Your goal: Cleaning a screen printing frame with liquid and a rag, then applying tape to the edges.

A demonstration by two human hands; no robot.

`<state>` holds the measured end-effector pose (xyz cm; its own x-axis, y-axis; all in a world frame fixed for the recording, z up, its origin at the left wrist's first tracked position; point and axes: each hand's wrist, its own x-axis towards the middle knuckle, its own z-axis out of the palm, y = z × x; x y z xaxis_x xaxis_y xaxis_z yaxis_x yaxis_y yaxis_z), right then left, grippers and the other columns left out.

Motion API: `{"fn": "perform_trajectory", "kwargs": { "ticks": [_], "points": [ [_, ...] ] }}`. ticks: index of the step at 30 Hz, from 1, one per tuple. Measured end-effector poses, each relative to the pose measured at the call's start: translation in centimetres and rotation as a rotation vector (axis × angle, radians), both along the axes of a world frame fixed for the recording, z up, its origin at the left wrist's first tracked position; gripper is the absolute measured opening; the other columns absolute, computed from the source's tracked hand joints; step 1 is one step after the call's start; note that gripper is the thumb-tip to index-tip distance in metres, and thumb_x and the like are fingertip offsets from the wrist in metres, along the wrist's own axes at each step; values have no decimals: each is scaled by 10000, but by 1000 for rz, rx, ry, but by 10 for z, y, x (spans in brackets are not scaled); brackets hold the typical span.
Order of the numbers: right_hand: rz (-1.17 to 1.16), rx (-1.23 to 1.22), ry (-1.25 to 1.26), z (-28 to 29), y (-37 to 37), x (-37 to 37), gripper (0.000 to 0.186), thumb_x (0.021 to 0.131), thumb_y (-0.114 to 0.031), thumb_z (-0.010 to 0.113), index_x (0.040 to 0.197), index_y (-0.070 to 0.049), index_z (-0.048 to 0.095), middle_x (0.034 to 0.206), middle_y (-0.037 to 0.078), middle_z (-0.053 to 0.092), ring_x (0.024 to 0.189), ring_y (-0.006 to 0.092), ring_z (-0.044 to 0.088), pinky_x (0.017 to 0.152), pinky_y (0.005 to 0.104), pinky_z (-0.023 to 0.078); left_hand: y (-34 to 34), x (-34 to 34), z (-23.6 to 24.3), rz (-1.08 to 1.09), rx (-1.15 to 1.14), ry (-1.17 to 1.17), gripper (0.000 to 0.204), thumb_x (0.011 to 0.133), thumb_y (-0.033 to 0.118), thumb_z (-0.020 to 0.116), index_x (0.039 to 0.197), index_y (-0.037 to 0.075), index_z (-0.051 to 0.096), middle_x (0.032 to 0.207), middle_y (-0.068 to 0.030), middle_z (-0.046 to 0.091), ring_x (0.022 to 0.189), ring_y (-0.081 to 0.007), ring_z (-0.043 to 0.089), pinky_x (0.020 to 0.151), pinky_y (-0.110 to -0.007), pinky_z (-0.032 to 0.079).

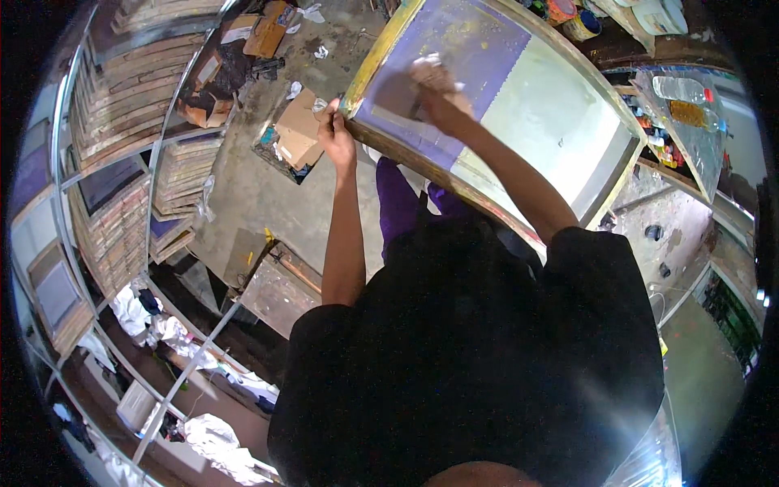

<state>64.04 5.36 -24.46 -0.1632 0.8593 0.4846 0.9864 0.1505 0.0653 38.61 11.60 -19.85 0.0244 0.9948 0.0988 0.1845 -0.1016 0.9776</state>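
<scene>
The biggest thing in view is the wooden printing frame (389, 49) with its stretched mesh, filling the upper middle and upper right of the picture and tilted toward the person. Its mesh is purple on the left part and pale, almost washed out, on the right. The frame seems to rest against the person's lap at its near edge — nothing else is seen holding it up, so if the steadying grip slackens it could slide or tip toward the concrete floor (243, 187).

Next in size, at the left of the picture, stand racks of stacked frames (122, 162), and below them, lower left, white rags (215, 438) lie about on a bench. Flattened cardboard (296, 130) lies on the floor just left of the frame's corner.

The left hand (334, 134) is clenched around the frame's near left corner, fingers wrapped over the yellow-stained wood. That corner looks paint-smeared, possibly slick; a slip there is the likeliest cause of the frame dropping.

The right hand (434, 85) sits on the purple part of the mesh in the upper middle, fingers closed on a small pale rag (426, 63) pressed to the surface. Rubbing hard in one spot could stretch or tear the mesh — the arm is well extended, so the pressure may be hard to control.

Smallest, in the upper right, paint pots (580, 24) and a plastic bottle (677, 89) sit close beyond the frame's far edge; a shove of the frame could knock them over.
</scene>
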Motion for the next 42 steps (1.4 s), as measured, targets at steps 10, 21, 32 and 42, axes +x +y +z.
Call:
{"fn": "perform_trajectory", "kwargs": {
  "ticks": [10, 21, 32, 42],
  "points": [
    [-287, -267, 464, -5, 49, 46, 399, 994, -247, 415, 1323, -29, 478, 1241, 233, 578, 1062, 325, 637, 887, 396, 533, 7, 4, 8, -93, -129, -125, 268, 928, -34, 548, 1171, -18, 659, 1113, -44, 664, 1013, -118, 589, 901, -259, 455],
    [707, -596, 1198, 14, 23, -66, 421, 992, -214, 464, 1356, -3, 475, 1230, 201, 590, 1198, 369, 547, 1061, 486, 411, 31, -54, 13, -113, -302, 10, 219, 927, 78, 638, 1127, 15, 702, 999, -33, 699, 895, -105, 612, 818, -260, 474],
    [-104, -135, 870, 50, 96, -27, 457, 883, 13, 441, 1328, -37, 528, 1255, 241, 588, 1130, 420, 587, 947, 464, 494, 49, 7, 17, -219, -302, 22, 283, 969, 244, 615, 869, -18, 578, 685, 8, 451, 631, -101, 364, 568, -304, 330],
    [41, -478, 1023, -36, 144, 99, 416, 940, -372, 511, 1195, -58, 607, 1298, 160, 572, 1206, 306, 502, 1029, 412, 395, 48, 5, 8, -237, -155, 302, 293, 1002, 254, 527, 930, -29, 555, 791, -137, 545, 686, -249, 515, 640, -373, 426]
  ]
}}
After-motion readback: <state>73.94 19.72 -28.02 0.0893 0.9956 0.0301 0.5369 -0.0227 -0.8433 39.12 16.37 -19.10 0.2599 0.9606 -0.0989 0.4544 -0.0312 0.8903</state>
